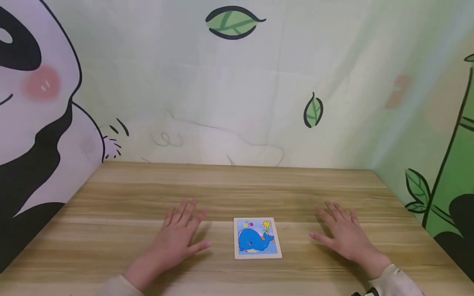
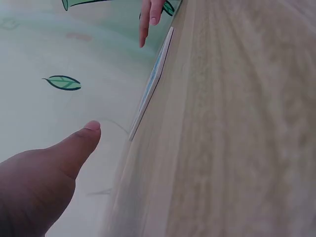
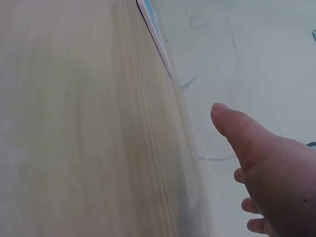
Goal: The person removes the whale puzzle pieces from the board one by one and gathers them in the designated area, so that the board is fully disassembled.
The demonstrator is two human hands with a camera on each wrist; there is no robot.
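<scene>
My left hand [image 1: 175, 240] and right hand [image 1: 346, 238]: spread, holding nothing | whale picture [image 1: 256, 242]: flat on the table [image 1: 122, 193] between them, touching neither | risk: its thin edge could elude my pinch; a lopsided push might skid it

A wood-grain table [image 1: 237, 187] spreads beneath the left hand [image 1: 174, 242] and right hand [image 1: 346, 236]. On the left hand's outer side looms a painted panda [image 1: 48, 127]; beyond the right, a painted green stalk [image 1: 457, 164]. Ahead of both, the pale wall [image 1: 177, 74] bears faint scribbles [image 1: 167, 139] and green leaves [image 1: 232, 24].
</scene>
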